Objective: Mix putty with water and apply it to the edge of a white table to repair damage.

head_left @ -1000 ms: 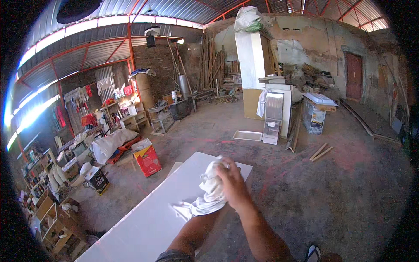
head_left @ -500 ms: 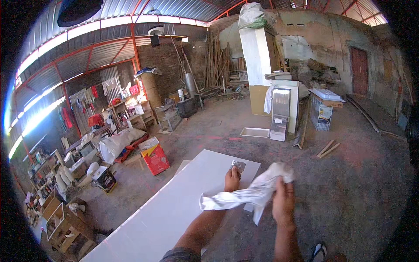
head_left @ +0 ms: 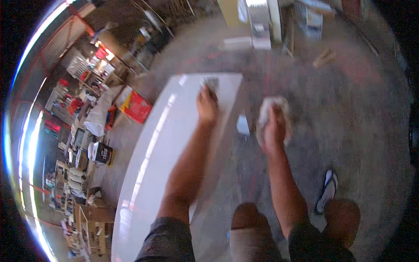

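Observation:
A long white glossy panel (head_left: 170, 131) stretches from the lower left to the middle. Over its far end, my left hand (head_left: 207, 105) has its fingers closed on a small flat grey metallic piece (head_left: 212, 81); blur hides its exact kind. To the right of the panel, above the floor, my right hand (head_left: 275, 129) grips a bunched white cloth (head_left: 265, 111). The cloth is clear of the panel.
A small pale piece (head_left: 242, 125) lies beside the panel's right edge. Left of it stands a red and yellow box (head_left: 136, 108), with a cluttered work area beyond. My sandalled foot (head_left: 328, 187) is at the right. Wood strips (head_left: 324, 57) lie farther off.
The view has tipped down and turned. My right hand has moved away from over the panel, and the cloth, spread out before, is now bunched in it. My left hand still holds the metallic piece.

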{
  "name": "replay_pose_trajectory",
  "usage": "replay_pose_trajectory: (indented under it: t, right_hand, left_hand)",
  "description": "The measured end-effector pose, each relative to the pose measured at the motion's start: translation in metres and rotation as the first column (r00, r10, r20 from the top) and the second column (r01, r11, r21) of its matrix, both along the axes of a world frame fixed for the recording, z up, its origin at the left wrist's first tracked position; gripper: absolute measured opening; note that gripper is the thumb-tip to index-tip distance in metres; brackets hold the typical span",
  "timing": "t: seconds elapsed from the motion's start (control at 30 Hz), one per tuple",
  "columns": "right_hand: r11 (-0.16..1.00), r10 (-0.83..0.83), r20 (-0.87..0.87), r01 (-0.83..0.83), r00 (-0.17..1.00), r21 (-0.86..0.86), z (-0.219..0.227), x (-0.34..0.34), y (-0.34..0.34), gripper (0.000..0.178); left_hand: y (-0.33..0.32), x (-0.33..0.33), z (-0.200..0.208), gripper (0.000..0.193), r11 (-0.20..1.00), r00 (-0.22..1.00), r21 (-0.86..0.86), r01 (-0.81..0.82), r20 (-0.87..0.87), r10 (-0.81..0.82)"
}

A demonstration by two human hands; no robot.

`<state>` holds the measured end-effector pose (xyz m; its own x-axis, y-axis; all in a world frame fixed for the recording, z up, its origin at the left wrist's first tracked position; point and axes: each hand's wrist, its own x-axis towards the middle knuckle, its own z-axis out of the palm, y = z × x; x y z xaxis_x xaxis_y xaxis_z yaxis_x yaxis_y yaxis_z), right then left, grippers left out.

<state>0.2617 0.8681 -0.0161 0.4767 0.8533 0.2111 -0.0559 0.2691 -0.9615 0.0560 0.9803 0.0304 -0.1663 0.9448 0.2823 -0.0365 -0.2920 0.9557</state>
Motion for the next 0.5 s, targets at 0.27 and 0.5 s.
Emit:
replay_pose_trajectory:
  t: [0.27, 0.5]
  right_hand:
    - [0.998, 0.044, 0.051, -0.046, 0.998, 0.045, -0.054, -0.091, 0.011, 0.038]
    - [0.98, -0.078, 0.496, -0.024, 0.865, 0.196, -0.039, -0.06, 0.088, 0.058]
  left_hand:
    - [-0.009, -0.001, 0.024, 0.034, 0.995, 0.999, -0.091, -0.044, -0.019, 0.042]
    - [-0.015, 0.006, 0.031, 0.044, 0.993, 0.997, -0.116, 0.034, 0.076, -0.025]
